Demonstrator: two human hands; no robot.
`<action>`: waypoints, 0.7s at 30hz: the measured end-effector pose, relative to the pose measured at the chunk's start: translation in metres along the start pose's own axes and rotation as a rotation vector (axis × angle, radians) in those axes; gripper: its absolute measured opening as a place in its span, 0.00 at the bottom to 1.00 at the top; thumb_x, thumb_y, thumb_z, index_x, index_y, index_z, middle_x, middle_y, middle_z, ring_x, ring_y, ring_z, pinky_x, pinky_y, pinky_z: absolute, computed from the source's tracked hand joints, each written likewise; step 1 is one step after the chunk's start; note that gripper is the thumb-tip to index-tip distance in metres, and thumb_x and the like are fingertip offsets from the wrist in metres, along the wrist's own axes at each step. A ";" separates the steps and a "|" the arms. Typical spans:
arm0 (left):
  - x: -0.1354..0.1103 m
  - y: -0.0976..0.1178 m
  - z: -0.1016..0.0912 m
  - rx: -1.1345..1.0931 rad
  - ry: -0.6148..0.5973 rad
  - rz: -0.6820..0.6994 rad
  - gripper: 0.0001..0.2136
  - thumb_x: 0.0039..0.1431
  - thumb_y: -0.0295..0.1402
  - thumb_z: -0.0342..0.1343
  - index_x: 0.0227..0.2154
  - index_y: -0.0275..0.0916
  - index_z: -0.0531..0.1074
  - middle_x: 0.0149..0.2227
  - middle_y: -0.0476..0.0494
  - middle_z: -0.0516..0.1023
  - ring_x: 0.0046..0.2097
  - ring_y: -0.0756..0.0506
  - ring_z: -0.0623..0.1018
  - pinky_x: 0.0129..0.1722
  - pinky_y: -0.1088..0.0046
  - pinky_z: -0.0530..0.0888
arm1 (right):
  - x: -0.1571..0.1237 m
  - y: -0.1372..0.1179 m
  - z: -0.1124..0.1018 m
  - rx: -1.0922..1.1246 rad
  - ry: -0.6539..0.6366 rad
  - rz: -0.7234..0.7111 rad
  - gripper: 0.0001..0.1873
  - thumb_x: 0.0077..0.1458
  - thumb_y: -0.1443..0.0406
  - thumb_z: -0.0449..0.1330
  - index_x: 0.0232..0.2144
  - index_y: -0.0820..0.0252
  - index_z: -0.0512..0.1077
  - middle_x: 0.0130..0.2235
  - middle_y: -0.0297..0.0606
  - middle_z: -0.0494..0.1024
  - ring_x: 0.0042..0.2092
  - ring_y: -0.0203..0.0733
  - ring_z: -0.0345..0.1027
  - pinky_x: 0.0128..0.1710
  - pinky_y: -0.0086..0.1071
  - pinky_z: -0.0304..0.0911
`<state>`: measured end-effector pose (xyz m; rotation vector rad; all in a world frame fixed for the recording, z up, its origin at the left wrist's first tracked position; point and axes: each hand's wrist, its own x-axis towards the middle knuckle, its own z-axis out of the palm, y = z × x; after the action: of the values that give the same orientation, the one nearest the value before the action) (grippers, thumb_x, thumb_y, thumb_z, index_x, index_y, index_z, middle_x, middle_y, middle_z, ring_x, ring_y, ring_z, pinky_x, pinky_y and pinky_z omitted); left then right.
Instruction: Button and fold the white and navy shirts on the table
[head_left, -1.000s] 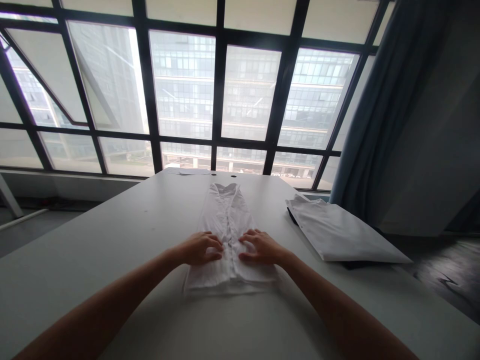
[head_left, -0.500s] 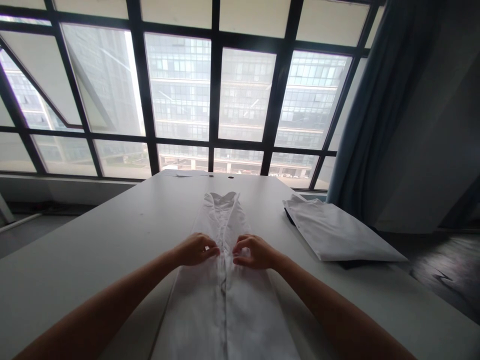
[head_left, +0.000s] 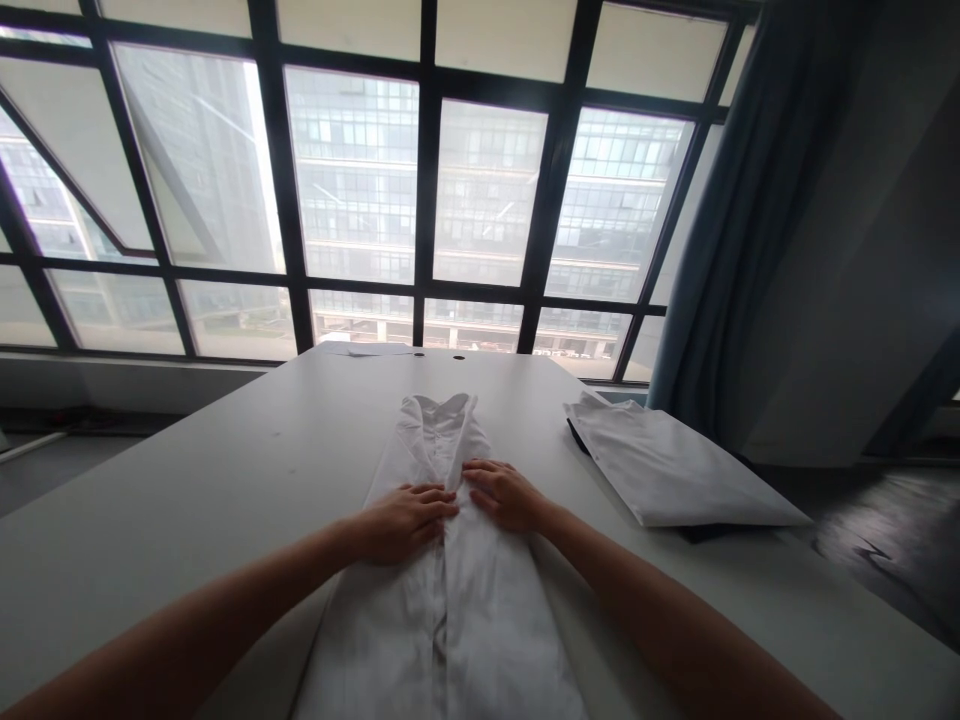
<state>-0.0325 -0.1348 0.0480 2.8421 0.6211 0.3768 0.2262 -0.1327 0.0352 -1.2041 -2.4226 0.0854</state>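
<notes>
A white shirt (head_left: 495, 620) lies lengthwise before me on the white table, its two sides folded in so that their edges run close together down the middle. Its collar end points toward the window. My left hand (head_left: 401, 522) rests palm down on the left fold, fingers stretched toward the middle line. On the right fold lies my right hand (head_left: 504, 494), also flat with the fingers extended, slightly farther up the cloth. Both hands touch the fabric and neither grips it. Some wrinkles show near the collar and along the middle.
The white table (head_left: 187, 500) reaches to the large window. At its right edge lies a folded white cloth stack (head_left: 675, 465) with something dark beneath. White sheets (head_left: 367, 349) lie at the far end, beside two small dark holes. A blue curtain (head_left: 720, 270) hangs at right.
Both hands have gone from pinching the fold edges to lying flat on the cloth. The folded edges now sit closer together under my hands. The view has shifted slightly.
</notes>
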 end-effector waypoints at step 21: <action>0.027 -0.013 0.009 -0.047 0.163 0.000 0.08 0.64 0.37 0.57 0.32 0.40 0.73 0.35 0.45 0.75 0.41 0.44 0.71 0.43 0.68 0.68 | 0.137 0.123 0.027 -0.086 -0.156 0.321 0.24 0.68 0.63 0.46 0.63 0.56 0.65 0.67 0.42 0.59 0.68 0.45 0.49 0.67 0.46 0.45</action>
<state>-0.0111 -0.1130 0.0415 2.7859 0.6335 0.6200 0.2342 0.0533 0.0290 -1.6746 -2.3600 0.1787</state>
